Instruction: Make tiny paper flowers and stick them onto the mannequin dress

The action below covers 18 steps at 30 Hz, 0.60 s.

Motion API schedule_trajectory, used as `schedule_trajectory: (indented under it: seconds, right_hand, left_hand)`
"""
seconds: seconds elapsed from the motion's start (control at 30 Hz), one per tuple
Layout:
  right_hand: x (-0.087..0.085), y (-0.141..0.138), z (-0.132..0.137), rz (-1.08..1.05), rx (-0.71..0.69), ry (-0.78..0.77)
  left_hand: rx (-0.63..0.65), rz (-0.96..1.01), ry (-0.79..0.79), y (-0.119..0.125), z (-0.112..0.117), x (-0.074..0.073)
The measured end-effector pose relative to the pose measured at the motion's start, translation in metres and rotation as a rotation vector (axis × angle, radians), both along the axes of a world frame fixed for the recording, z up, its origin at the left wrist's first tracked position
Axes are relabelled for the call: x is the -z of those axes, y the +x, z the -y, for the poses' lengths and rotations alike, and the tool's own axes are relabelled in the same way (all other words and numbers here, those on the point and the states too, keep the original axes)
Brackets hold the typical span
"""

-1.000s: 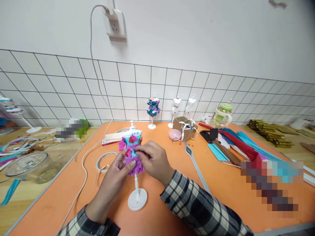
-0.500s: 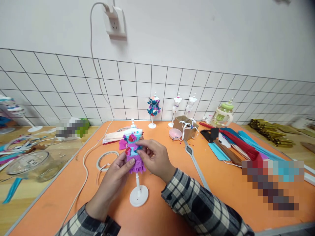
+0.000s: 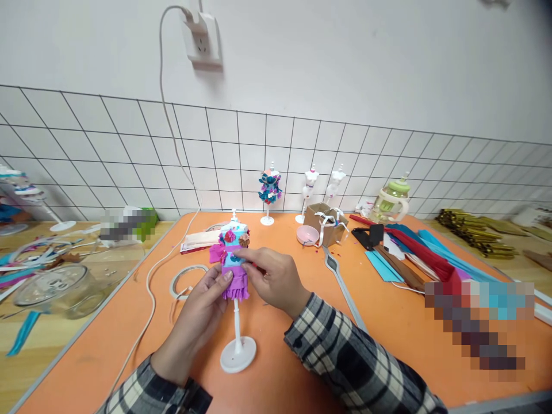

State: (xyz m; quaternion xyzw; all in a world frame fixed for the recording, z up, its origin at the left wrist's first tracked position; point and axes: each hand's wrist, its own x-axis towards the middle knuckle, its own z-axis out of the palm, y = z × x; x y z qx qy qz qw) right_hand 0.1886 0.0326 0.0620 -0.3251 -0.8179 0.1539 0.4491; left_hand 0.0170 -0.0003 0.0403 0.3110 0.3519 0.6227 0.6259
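Observation:
A small white dress form point(image 3: 237, 322) on a round base stands in front of me, dressed in light blue and purple crepe paper with a fringed purple skirt point(image 3: 236, 286). Red, pink and brownish paper flowers sit around its chest, and a purple bow sticks out at its left side. My left hand point(image 3: 202, 302) is closed around the skirt's left side, thumb across the front. On the right, my right hand point(image 3: 273, 276) pinches with thumb and forefinger at a dark blue paper flower point(image 3: 236, 259) on the waist. The fingertips partly hide this flower.
Behind stand a flower-covered dress form point(image 3: 269, 188), two plain white ones, a pink bowl point(image 3: 307, 235) and a cardboard box point(image 3: 326, 230). Coloured crepe paper point(image 3: 435, 253) lies at right near a green-lidded bottle point(image 3: 393, 201). A tape roll point(image 3: 175, 284) and white cable point(image 3: 149, 287) lie left.
The dress form has turned between my hands, bringing brownish flowers on its right side into view. Its base has shifted slightly left and nearer. My right hand stays pinched at the blue flower.

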Motion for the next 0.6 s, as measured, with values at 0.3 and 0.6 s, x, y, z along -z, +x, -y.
schedule_trajectory:
  seconds: [0.3,0.6]
  right_hand:
    - [-0.002,0.037,-0.043,0.511,0.343,-0.390]
    - [0.047,0.020,-0.056,0.693,0.247,-0.508]
  left_hand:
    - [0.080,0.241,-0.243,-0.011,-0.006,0.001]
    - [0.140,0.141,-0.161,-0.012,-0.004,0.008]
